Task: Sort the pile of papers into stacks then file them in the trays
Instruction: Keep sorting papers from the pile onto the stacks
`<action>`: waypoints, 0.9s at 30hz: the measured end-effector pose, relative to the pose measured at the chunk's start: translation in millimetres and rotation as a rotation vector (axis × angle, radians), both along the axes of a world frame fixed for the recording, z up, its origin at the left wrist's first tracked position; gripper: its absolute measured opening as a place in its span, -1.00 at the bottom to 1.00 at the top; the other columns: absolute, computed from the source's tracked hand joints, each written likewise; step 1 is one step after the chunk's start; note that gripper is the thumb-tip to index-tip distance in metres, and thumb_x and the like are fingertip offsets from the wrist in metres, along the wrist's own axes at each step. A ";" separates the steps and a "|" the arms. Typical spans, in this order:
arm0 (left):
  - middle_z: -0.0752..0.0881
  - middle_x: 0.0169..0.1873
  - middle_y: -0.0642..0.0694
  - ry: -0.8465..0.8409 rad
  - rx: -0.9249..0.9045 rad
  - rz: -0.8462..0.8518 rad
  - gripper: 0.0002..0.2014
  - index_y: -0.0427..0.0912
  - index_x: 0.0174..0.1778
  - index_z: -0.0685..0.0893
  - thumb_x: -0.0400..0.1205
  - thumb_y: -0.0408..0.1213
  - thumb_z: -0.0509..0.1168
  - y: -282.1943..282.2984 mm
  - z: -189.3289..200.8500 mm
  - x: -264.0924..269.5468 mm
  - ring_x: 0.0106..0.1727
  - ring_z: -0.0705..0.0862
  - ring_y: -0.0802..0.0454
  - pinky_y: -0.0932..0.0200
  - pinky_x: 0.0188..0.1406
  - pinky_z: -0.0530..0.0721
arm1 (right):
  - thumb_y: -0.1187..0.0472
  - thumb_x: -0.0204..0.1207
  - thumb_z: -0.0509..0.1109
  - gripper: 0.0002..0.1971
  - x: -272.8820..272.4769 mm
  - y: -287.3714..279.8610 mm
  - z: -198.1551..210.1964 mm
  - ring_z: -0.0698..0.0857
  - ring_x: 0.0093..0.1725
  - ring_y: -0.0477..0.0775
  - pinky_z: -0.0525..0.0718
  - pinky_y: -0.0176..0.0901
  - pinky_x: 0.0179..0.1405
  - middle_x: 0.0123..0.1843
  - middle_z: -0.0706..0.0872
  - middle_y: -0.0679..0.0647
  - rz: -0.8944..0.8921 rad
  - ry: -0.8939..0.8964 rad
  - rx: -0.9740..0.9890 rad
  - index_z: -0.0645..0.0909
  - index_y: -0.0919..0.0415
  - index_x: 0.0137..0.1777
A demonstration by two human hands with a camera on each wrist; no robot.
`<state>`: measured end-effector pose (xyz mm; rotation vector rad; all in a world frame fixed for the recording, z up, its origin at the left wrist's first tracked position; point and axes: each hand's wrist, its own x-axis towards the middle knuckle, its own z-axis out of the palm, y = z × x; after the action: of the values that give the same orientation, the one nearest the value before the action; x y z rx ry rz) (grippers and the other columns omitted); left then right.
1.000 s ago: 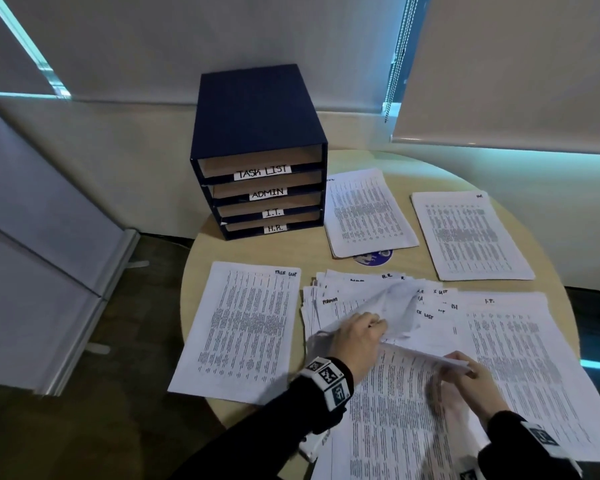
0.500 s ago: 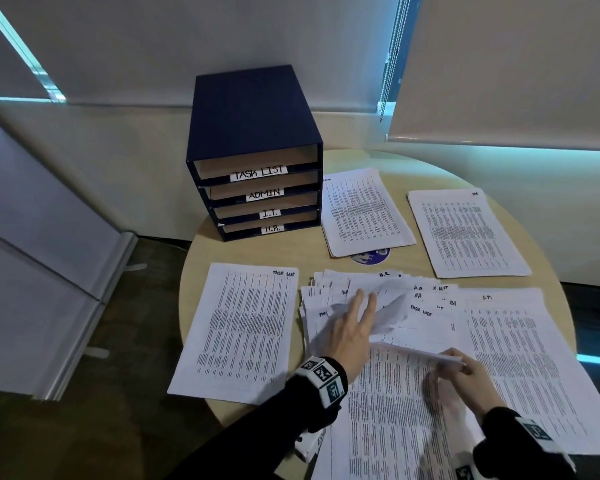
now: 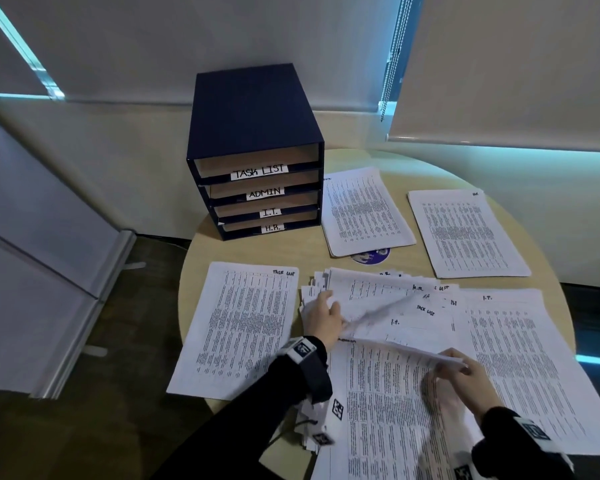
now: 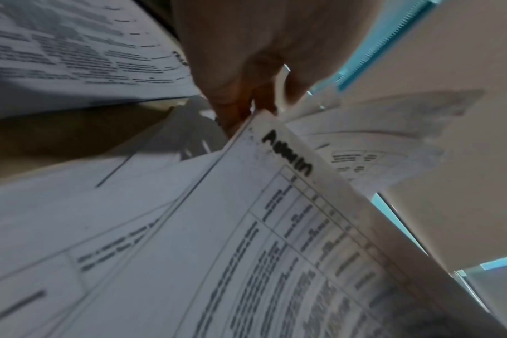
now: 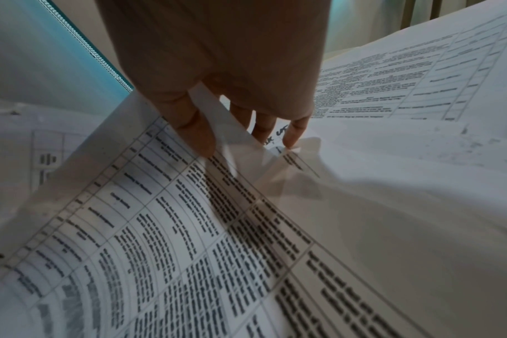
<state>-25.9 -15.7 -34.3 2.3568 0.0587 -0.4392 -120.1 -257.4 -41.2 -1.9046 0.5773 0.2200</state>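
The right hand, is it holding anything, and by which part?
Yes: the right hand pinches a printed sheet by its right edge, thumb on top, lifting it off the pile.

Navy file trays (image 3: 257,133) at the worktop's (image 3: 201,251) far-left edge — two sorted stacks just right of them. Nearer than the trays, left hand (image 3: 321,318) on the fanned pile (image 3: 378,299); right hand (image 3: 465,379) pinching a lifted sheet (image 3: 406,351).

An office is suggested: a blue filing tray (image 3: 257,150) labelled TASK LIST, ADMIN, I.T. and H.R. is set at eleven o'clock on a round table (image 3: 257,251), printed sheets (image 3: 364,211) are spread about, and roller blinds (image 3: 513,64) are drawn behind.
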 end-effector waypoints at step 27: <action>0.75 -0.13 -0.17 -0.850 0.050 -0.354 -0.57 -0.20 0.22 0.54 0.50 -0.68 0.28 51.3 66.4 10.4 -0.63 0.37 0.27 0.59 -0.71 0.37 | 0.56 0.41 0.28 -0.88 9.8 -3.3 5.3 0.56 -0.24 0.08 0.41 -0.13 -0.24 -0.37 0.65 0.18 -0.106 0.019 0.102 0.57 0.40 -0.27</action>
<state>-15.5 35.6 32.1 2.4160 -0.7518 0.4315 -110.3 -260.6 -35.9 -1.7698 0.6652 0.1954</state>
